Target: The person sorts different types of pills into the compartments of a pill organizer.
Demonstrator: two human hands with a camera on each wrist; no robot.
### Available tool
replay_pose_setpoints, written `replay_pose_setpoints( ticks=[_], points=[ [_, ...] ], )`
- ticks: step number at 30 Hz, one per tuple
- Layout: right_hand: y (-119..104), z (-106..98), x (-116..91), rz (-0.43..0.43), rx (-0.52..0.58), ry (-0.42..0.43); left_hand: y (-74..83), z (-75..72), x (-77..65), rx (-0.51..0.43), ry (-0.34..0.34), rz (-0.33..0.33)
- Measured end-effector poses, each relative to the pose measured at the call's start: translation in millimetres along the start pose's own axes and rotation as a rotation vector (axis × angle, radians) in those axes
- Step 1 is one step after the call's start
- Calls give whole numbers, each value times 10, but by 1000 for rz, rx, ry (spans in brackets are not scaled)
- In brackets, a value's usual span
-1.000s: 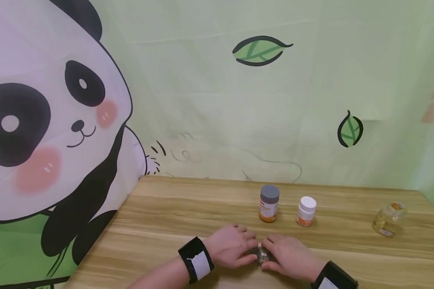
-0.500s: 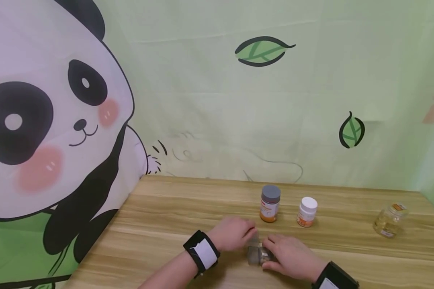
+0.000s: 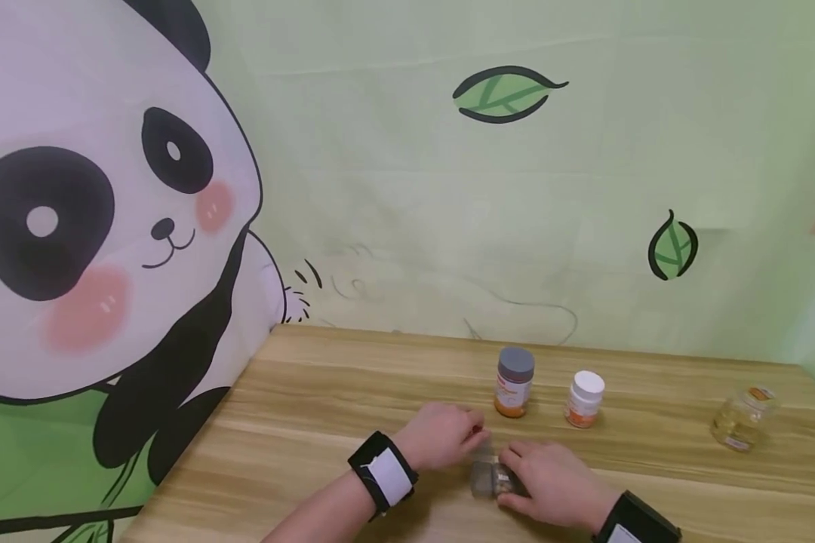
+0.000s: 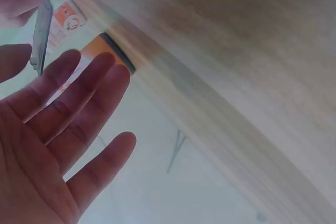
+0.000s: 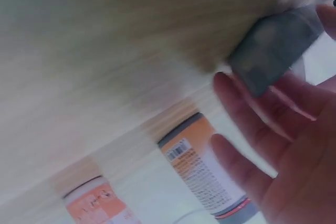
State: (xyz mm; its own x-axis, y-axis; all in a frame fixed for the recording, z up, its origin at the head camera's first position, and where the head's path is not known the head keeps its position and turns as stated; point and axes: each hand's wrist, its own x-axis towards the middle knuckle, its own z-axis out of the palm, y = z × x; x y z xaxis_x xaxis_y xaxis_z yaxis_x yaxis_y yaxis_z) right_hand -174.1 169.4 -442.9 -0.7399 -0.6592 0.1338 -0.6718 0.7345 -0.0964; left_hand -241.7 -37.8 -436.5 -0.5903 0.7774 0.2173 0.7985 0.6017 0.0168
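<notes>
A small see-through grey pill box [image 3: 484, 480] lies on the table between the two hands. My right hand [image 3: 552, 483] holds its right end, with fingers behind and thumb in front. In the right wrist view the box [image 5: 275, 48] shows as a dark block by the fingers. My left hand [image 3: 441, 436] pinches a raised clear lid [image 4: 42, 35] between thumb and index finger. The other fingers of the left hand [image 4: 68, 119] are spread loosely. What lies inside the box is too small to make out.
Behind the hands stand a grey-capped bottle [image 3: 514, 382] and a white-capped bottle [image 3: 585, 400]. Farther right is a clear jar [image 3: 743, 420] with yellowish contents. A printed panda cloth [image 3: 407, 188] hangs behind the wooden table [image 3: 312, 392].
One second ago both hands were close together on the box. My left hand has moved up and away, and the clear lid stands raised. The right hand stays on the box.
</notes>
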Motion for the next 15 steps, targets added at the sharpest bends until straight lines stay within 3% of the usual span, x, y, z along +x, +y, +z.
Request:
replay_pose_setpoints(
  ticks=[4, 8, 12, 15],
  points=[
    [-41, -57, -83, 31, -3, 19, 32, -71, -105, -53, 48, -16],
    [-3, -156, -269, 83, 40, 91, 56, -151, -276, -118, 80, -53],
    [194, -274, -535, 222, 91, 193, 59, -218, -421, -149, 116, -69],
    [403, -359, -759, 381, 157, 215, 62, -245, -488, -158, 125, -39]
  ],
)
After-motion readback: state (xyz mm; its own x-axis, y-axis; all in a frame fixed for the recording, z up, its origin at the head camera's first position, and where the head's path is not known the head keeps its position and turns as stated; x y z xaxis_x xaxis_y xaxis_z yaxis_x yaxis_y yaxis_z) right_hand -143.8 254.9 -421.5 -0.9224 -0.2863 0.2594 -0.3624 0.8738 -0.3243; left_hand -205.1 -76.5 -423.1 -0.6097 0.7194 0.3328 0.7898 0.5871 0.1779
